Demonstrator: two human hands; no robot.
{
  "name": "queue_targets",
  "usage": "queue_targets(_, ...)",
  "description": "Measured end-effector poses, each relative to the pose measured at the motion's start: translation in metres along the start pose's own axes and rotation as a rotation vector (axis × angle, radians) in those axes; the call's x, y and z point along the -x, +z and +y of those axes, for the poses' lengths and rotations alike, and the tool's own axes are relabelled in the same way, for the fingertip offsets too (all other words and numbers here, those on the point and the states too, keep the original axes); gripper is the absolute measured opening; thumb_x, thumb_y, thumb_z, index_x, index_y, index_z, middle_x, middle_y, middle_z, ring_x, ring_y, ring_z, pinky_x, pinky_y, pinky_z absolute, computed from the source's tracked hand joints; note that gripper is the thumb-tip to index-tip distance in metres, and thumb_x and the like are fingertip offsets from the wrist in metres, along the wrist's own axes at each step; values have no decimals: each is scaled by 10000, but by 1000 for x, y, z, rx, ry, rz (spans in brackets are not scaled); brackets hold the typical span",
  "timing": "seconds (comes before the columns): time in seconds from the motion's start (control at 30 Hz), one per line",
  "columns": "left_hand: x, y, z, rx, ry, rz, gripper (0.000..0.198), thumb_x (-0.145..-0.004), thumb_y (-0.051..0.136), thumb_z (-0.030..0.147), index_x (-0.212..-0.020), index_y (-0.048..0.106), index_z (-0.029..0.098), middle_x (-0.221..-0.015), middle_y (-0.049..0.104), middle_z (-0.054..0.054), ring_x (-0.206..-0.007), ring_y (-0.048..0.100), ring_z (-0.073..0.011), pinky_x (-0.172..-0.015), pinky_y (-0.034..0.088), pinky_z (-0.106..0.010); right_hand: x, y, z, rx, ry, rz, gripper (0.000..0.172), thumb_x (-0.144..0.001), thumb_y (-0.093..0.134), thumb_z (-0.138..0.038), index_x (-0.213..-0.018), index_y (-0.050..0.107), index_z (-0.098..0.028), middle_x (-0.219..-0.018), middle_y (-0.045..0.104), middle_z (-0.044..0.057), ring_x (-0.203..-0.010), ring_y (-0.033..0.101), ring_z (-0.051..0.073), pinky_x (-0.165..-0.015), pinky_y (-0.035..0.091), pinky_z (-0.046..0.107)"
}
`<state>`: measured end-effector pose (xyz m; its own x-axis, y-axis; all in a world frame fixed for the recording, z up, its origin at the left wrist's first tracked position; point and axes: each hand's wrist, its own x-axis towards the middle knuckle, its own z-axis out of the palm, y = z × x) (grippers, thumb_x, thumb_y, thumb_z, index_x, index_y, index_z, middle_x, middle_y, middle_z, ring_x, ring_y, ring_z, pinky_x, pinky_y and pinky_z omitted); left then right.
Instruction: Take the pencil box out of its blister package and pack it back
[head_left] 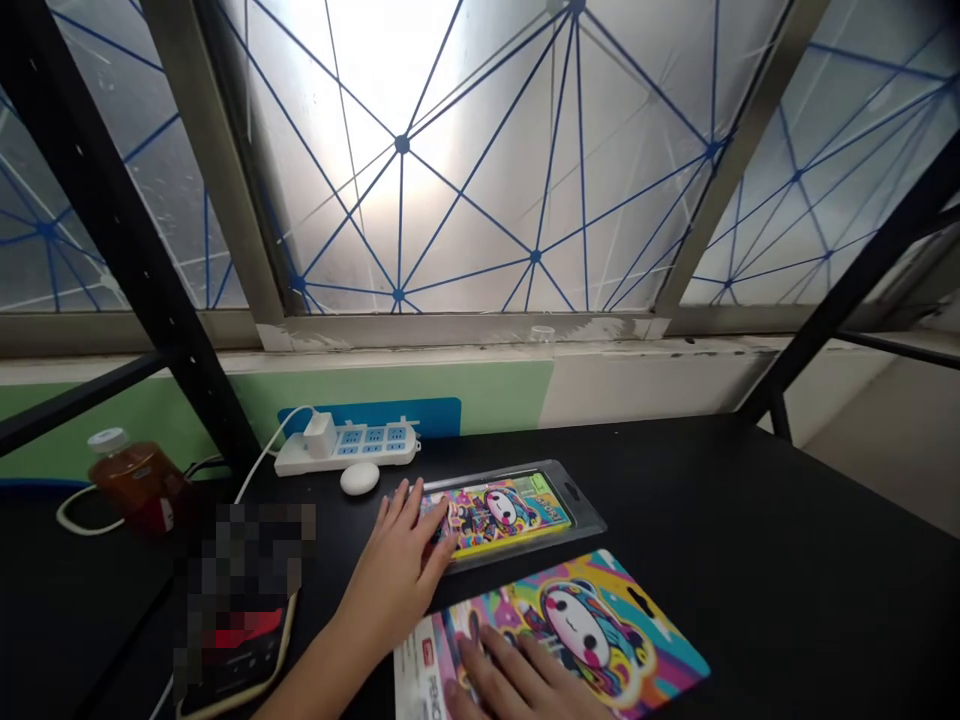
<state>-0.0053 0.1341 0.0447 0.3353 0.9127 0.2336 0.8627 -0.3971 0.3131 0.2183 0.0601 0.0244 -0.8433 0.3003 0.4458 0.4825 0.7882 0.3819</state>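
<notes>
A clear plastic blister pack (589, 512) lies on the black table with a colourful cartoon-printed box (517, 510) with a yellow edge inside it. My left hand (405, 550) rests over the pack's left end, fingers stretched and apart. Closer to me is a bright printed backing card (600, 620) showing a white cartoon face and a hang hole, its lettering partly covered. Flat on the card's lower part lies my right hand (517, 675), fingers spread and cut off by the bottom edge of the view. Neither hand grips anything.
At left lies a phone (255, 660), its screen partly pixelated, below a white power strip (375, 445) with a plugged-in charger. A small white oval case (360, 478) sits beside the strip. An amber bottle (139, 480) stands far left by a black metal post (142, 250).
</notes>
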Motion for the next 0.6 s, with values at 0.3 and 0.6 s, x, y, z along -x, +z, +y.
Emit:
queue_targets(0.3, 1, 9, -9, -77, 64, -9, 478, -1063, 494, 389, -1526, 523, 276, -1658, 380, -157, -1536, 300, -402, -1159, 375, -647, -12, 27, 35, -191, 73, -108, 399, -1075, 474, -490, -1357, 605, -238, -1358, 717, 36, -1158, 720, 222, -863, 583, 280)
queue_targets(0.6, 3, 8, -6, -149, 102, -22, 503, -1084, 447, 440, -1568, 456, 300, -1658, 393, -111, -1525, 336, -402, -1159, 367, -673, -32, -15, 131, -417, 461, -462, 144, -1005, 612, -285, -1012, 709, -179, -997, 718, 95, -946, 685, 266, -831, 538, 394)
